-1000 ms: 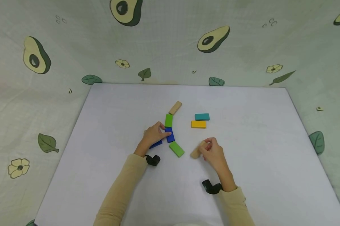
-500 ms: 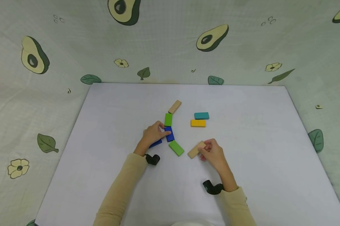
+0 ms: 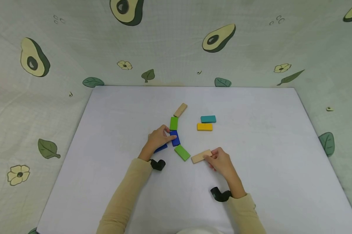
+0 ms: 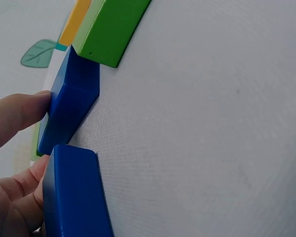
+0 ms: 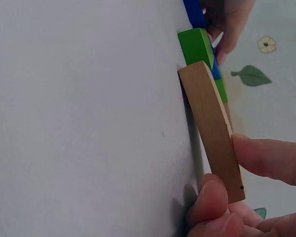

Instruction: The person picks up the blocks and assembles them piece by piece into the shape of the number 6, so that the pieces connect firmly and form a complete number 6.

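Observation:
My left hand (image 3: 157,139) has its thumb on the blue block (image 3: 175,138) and a fingertip at that block's upper left corner. A second blue block (image 4: 79,197) lies partly beneath this hand, close to its fingers. Between thumb and fingers, my right hand (image 3: 222,162) pinches a plain wooden block (image 3: 200,157) by its right end. That block's free end points at the lower green block (image 3: 182,152), with a narrow gap between them in the head view. The upper green block (image 3: 174,123) and another plain wooden block (image 3: 180,110) continue the curved row at the back.
A teal block (image 3: 208,119) and a yellow block (image 3: 204,127) lie side by side to the right of the row. All sit on a white tabletop (image 3: 266,130), with avocado-print cloth (image 3: 170,39) behind it. Black cameras are strapped to both wrists.
My right hand has swung the plain wooden block nearer to level and moved its free end left, toward the lower green block. The left hand has stayed in place.

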Demonstrator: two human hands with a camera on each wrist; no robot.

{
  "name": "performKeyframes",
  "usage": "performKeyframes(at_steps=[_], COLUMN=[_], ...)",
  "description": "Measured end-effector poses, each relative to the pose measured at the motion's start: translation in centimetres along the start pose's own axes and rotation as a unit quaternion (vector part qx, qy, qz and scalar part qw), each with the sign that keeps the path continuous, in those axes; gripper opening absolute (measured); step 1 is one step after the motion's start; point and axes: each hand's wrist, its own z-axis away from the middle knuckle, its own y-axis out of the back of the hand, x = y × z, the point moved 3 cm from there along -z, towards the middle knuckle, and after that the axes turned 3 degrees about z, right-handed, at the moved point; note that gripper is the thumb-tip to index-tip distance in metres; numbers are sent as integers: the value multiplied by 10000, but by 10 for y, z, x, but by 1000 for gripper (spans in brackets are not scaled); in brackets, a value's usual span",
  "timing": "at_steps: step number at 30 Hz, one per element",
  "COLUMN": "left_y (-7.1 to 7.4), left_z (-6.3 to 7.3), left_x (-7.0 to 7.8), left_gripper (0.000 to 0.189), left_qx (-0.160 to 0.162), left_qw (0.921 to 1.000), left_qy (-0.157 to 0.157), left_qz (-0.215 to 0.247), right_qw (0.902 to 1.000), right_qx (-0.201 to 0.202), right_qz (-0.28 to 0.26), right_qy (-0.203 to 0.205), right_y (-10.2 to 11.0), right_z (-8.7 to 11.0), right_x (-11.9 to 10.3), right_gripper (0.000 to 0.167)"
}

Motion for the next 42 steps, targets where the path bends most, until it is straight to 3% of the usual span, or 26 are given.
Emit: performKeyframes(at_steps=[20, 42], left_y=[1, 1], left_z=[1, 2], left_x=[1, 0], left_gripper=[42, 44], left_qx=[-19, -11], left_qw=[9999, 9999], left_qy=[-23, -77], left_qz=[129, 100], right_qw=[9970, 9980], right_qx=[-167, -137], right_qz=[753, 612], right_qy=[56, 56], right_y=[-1, 0], right_z=[-3, 1], right_x=[-7, -9], right_gripper=[34, 32])
